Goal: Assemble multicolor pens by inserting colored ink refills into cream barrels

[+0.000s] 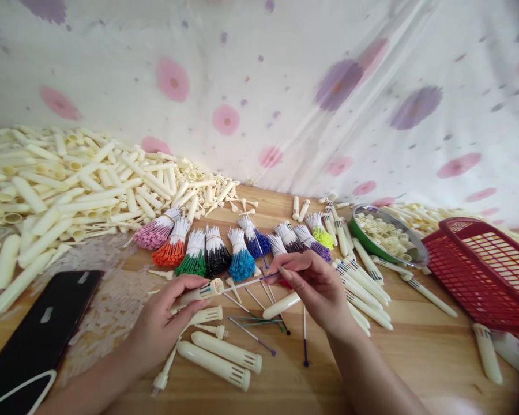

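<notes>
Cream tube (201,291) is sitting gripped in your left hand (160,320), lower centre, mouth facing right; your right hand (318,288) is pinching a thin refill (247,283), its long axis running leftward, slightly downward, to that mouth; contact unclear.

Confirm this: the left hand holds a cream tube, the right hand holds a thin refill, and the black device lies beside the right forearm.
Not quite: the black device lies beside the left forearm, as the head view shows. The left hand does hold a cream tube, and the right hand a thin refill.
</notes>
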Available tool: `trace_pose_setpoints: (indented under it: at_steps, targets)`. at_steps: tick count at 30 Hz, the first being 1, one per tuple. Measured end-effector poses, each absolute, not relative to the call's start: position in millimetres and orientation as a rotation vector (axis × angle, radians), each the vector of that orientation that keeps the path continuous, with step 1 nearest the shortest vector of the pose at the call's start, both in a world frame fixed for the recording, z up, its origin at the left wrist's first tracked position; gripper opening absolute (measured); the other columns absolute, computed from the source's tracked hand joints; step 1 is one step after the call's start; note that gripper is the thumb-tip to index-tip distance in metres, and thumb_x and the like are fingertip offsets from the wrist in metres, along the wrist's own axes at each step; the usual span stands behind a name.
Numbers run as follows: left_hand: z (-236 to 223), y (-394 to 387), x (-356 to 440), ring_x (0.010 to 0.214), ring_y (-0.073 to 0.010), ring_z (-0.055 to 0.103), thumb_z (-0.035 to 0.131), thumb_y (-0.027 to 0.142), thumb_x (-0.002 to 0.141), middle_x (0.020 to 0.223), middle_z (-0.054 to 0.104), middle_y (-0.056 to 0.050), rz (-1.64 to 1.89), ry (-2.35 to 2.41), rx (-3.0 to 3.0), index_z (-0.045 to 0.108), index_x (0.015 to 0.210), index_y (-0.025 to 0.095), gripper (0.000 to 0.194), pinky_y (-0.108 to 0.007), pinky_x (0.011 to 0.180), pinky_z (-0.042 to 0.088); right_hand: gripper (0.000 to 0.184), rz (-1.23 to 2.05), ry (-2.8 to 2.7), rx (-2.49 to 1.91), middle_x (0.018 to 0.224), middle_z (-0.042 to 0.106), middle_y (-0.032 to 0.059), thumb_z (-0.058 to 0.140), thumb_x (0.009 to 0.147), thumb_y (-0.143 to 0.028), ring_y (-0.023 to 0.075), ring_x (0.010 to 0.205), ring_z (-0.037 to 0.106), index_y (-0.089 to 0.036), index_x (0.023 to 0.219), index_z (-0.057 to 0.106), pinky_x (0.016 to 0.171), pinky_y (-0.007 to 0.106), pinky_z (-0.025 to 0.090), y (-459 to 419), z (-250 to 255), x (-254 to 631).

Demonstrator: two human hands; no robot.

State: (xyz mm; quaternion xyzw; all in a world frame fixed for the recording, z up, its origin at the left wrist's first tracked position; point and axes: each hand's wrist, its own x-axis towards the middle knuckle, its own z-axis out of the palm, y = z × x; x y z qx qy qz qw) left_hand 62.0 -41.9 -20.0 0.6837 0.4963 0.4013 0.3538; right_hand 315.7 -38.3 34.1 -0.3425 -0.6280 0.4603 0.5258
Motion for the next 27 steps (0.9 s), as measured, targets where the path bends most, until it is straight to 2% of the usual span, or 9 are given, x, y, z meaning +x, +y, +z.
trace_pose_setpoints:
  at_steps: [8, 15, 27]
  targets:
    - [-18.2, -42.6, 61.7, 0.089, -0.0230, 0.070, 0.056, 0.032, 0.082, 0.100, 0.075, -0.004, 1.006, 1.265, 1.883, 0.068, 0.099, 0.026, 0.022, -0.031, 0.079, 0.057, 0.009, 1.076, -1.514, -0.801, 0.089, 0.065, 0.0036, 0.053, 0.089, -0.017, 0.0133, 0.077, 0.068, -0.020, 0.081, 0.055, 0.072, 0.029, 0.060, -34.4, 28.7, 313.5]
    - [-19.7, -43.6, 61.6, 0.093, -0.0222, 0.070, 0.056, 0.028, 0.083, 0.103, 0.075, -0.004, 0.989, 1.216, 1.956, 0.069, 0.103, 0.026, 0.025, -0.031, 0.083, 0.056, 0.011, 1.064, -1.571, -0.751, 0.091, 0.064, 0.0027, 0.050, 0.091, -0.013, 0.0124, 0.079, 0.068, -0.021, 0.085, 0.055, 0.074, 0.029, 0.058, -37.4, 25.6, 303.5]
    - [-17.4, -43.6, 62.2, 0.093, -0.0226, 0.070, 0.051, 0.026, 0.085, 0.107, 0.074, -0.005, 0.934, 1.158, 2.034, 0.068, 0.107, 0.026, 0.028, -0.032, 0.083, 0.056, 0.009, 1.081, -1.647, -0.766, 0.095, 0.063, 0.0048, 0.047, 0.093, -0.017, 0.0133, 0.082, 0.067, -0.020, 0.086, 0.051, 0.075, 0.031, 0.057, -37.5, 23.8, 306.6]
